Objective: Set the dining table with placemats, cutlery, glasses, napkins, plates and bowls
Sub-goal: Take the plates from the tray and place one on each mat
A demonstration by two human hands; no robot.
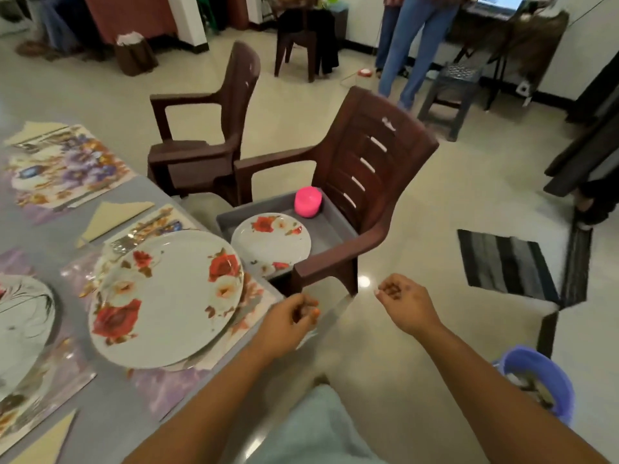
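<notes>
- Grey dining table (110,420) fills the 9 o'clock side of my view, w/ cream tiled floor (418,209) beyond; two brown plastic chairs stand at 12.
- Nearest floral placemat (177,383) already carries a big rose plate (167,296); fork (122,244) and folded napkin (110,217) lie at its 11 o'clock. Another mat (63,165) sits further off at 10.
- Near chair (365,182) holds a grey tray (330,229) w/ a small rose plate (271,244) and a pink cup (308,201) at the tray's 1 o'clock corner.
- Left hand (291,318) hangs over the table corner, fingers loosely curled, holding nothing. Right hand (402,296) hovers above the floor at 3 o'clock of it, also loosely curled, empty.
- My read of the step: fetch the small plate from the tray. I'd reach fwd toward 12, slip fingers under the rim on the side facing me, lift level so it clears the tray wall and chair arm, then centre it on the big plate.
- Keep clear of the pink cup; it's close to the plate's far edge.
- Hard to tell: whether more plates are stacked under the small one. No knife or glass that I can pick out at this setting.
- Plate (20,333) at 8 o'clock is cut off by the frame; blue tub (539,383) at 4 holds smth blurred.
</notes>
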